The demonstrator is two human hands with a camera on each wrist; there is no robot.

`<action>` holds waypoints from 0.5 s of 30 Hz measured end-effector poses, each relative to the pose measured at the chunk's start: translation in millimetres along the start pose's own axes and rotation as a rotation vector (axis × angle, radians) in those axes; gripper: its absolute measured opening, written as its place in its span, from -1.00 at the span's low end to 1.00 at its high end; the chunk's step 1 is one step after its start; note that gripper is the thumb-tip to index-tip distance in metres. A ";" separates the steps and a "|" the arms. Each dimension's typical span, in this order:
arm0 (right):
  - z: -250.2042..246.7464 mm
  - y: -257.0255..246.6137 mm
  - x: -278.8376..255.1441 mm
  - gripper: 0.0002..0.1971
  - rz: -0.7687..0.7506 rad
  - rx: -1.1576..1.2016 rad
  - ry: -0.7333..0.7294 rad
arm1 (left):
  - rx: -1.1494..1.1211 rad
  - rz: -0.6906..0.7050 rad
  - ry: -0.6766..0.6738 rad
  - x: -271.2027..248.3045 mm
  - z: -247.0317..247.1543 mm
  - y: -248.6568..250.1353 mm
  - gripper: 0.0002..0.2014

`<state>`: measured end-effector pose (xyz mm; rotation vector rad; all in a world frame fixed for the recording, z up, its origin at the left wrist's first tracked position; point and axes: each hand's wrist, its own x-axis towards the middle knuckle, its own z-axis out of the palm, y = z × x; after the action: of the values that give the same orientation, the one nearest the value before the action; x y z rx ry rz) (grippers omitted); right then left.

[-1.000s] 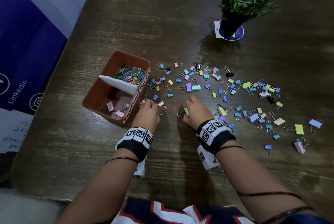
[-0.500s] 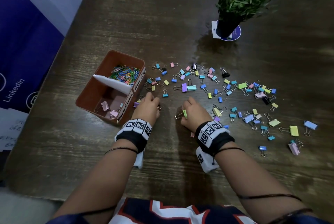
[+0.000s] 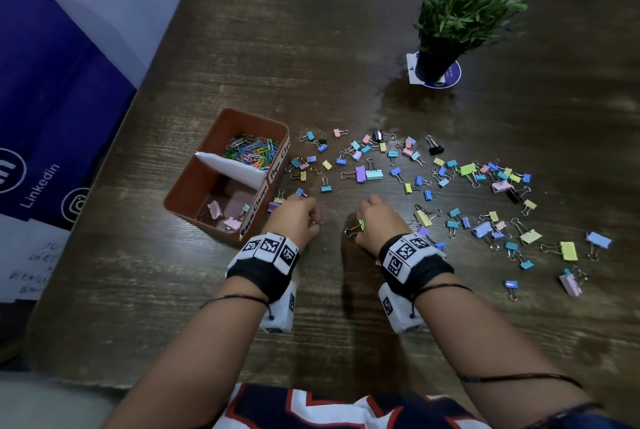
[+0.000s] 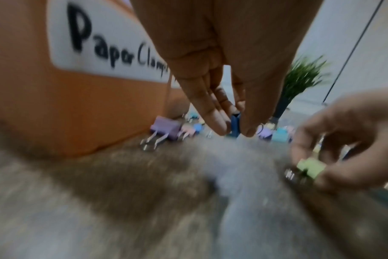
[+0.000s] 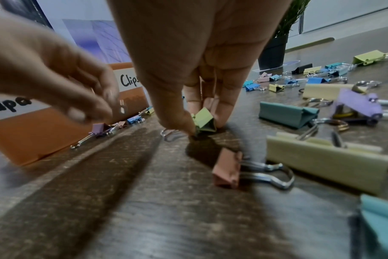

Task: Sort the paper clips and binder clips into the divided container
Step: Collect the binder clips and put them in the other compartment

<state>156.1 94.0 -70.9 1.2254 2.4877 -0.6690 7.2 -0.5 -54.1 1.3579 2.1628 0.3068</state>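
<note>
Both hands pick binder clips off the worktop beside the container: the right hand pinches a green clip, the left hand a blue clip. Next, seemingly, a short carry left into the near compartment, over its rim. Scattered clips crowd the right; the near worktop lies open.

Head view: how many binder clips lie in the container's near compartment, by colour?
pink binder clips: 2
light blue binder clip: 1
Total visible: 3
</note>
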 end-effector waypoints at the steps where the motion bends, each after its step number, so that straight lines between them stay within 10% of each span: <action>1: 0.3 -1.1 0.2 -0.50 0.005 -0.003 0.003 | -0.029 0.034 0.071 -4.2 -6.7 3.4 -0.94; 7: 1.5 -4.2 1.7 -0.55 0.050 -0.012 0.011 | -0.214 0.013 0.506 -26.0 -73.8 -16.3 -0.89; 15: 2.5 -13.8 8.9 -0.58 0.085 -0.066 -0.009 | 0.082 -0.192 0.325 -24.3 -85.1 -69.6 -0.92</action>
<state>139.8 91.3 -73.2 1.2932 2.4151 -0.5650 -85.7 -45.4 -9.1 1.1963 2.5788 0.3887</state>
